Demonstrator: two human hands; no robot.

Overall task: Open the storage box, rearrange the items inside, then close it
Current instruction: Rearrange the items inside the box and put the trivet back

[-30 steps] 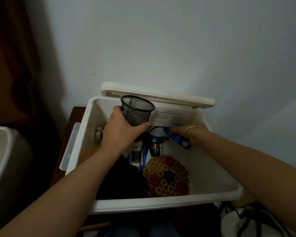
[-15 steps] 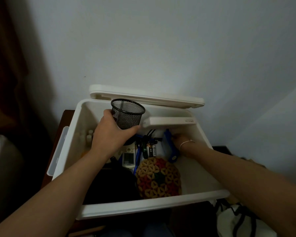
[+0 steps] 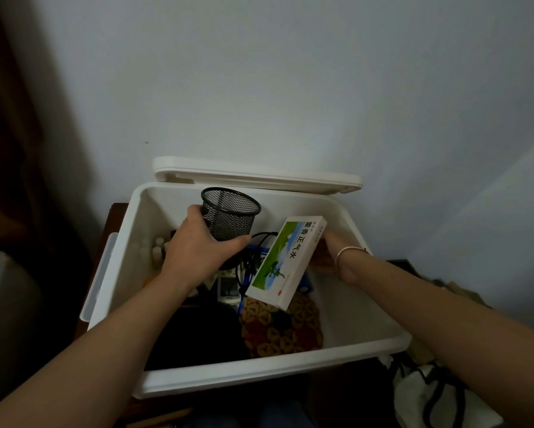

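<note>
Head view: the white plastic storage box (image 3: pixel 259 372) stands open, with its lid (image 3: pixel 259 177) raised at its back. Inside this box the left hand (image 3: pixel 197 248) grips a black wire-mesh cup (image 3: pixel 231 217) near the back. The right hand (image 3: pixel 333 245) holds a tilted green-and-white carton (image 3: pixel 285 261) over the middle.

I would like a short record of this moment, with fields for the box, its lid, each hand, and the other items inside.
storage box: white, open, items inside
lid: raised at the rear edge
left hand: grips the black mesh cup over the box's left part
right hand: holds the green and white carton, tilted; fingers mostly hidden
other contents: patterned woven ball, small white bottles, cables
</note>
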